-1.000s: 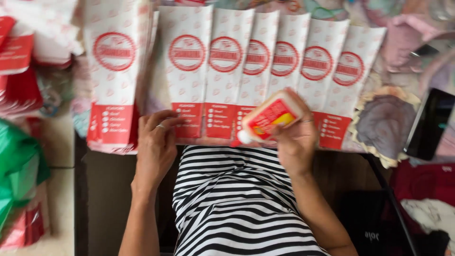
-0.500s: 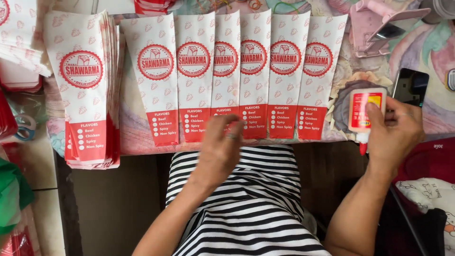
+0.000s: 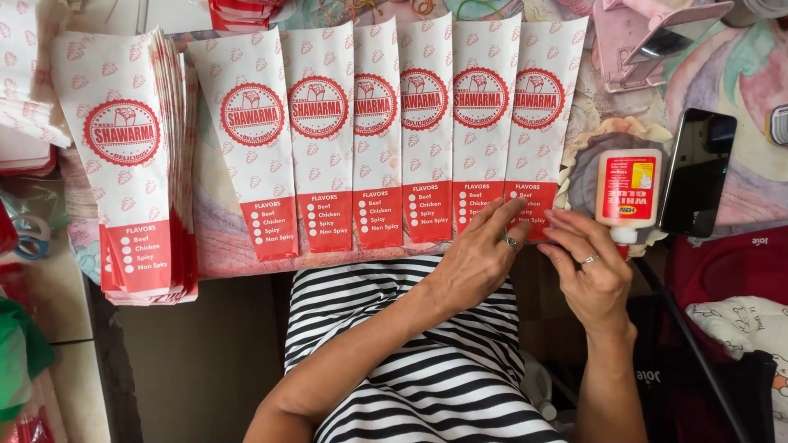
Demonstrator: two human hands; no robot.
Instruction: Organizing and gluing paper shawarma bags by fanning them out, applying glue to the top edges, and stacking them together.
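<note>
Both my hands now meet at the table's front edge, left hand (image 3: 480,258) and right hand (image 3: 587,275) open-fingered on the last paper sleeve (image 3: 538,123), the glue bottle (image 3: 628,193) set down beside it.

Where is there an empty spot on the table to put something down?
One bare strip of table lies between the stack of bags and the row of bags. The right side is crowded: left hand and right hand meet at the last bag's bottom corner, with the glue bottle and phone beside them.
</note>
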